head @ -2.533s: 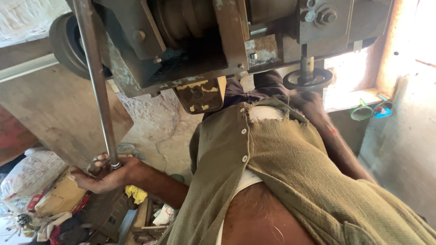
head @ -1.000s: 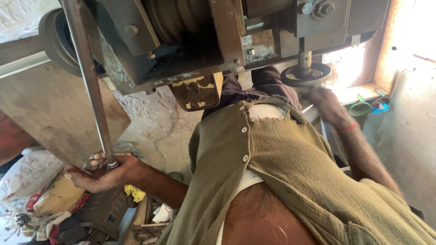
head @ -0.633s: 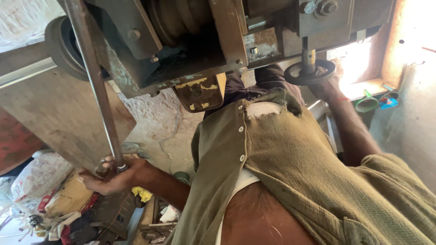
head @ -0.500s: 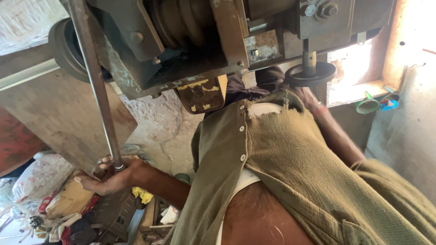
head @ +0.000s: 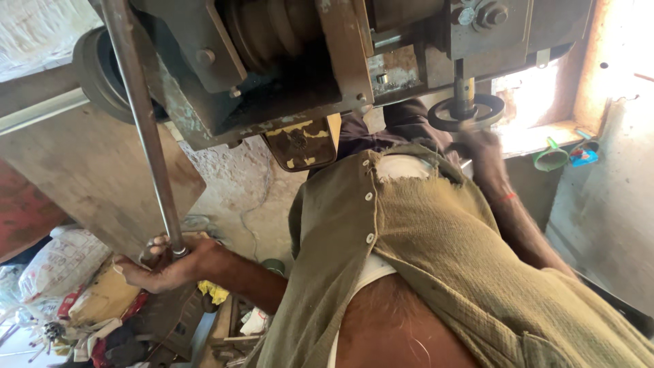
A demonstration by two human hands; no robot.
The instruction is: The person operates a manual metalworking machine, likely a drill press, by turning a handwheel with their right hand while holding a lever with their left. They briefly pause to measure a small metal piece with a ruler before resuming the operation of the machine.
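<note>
The left hand (head: 167,262) is wrapped around the lower end of a long steel lever rod (head: 143,129), fingers curled shut on it just where the rod ends in a small collar. The rod runs up and a little leftward from that grip to the top edge of the view, passing in front of the heavy grey machine body (head: 293,75) that hangs overhead. A dark pulley wheel (head: 99,75) sits at the machine's left end, and a worn plate with flaking yellow paint (head: 300,143) hangs from its underside near the middle.

The right hand (head: 480,140) is up at the small round handwheel (head: 466,112) on a vertical spindle under the machine's right side. It is blurred, so I cannot tell whether the fingers are closed on the rim or only touching it. A thin red thread circles that wrist. The person's olive buttoned shirt (head: 436,259) fills the lower right of the view, open over a white undershirt.

Behind the rod leans a large flat board (head: 75,184). Below the left hand, on the floor, lies a heap: a white printed sack (head: 58,262) at the left edge, a tan paper bag (head: 102,300) beside it, a crumpled yellow wrapper (head: 214,293) under the forearm. On the sunlit ledge at the right stands a green funnel (head: 550,158), with a small blue and red packet (head: 582,155) just beside it.
</note>
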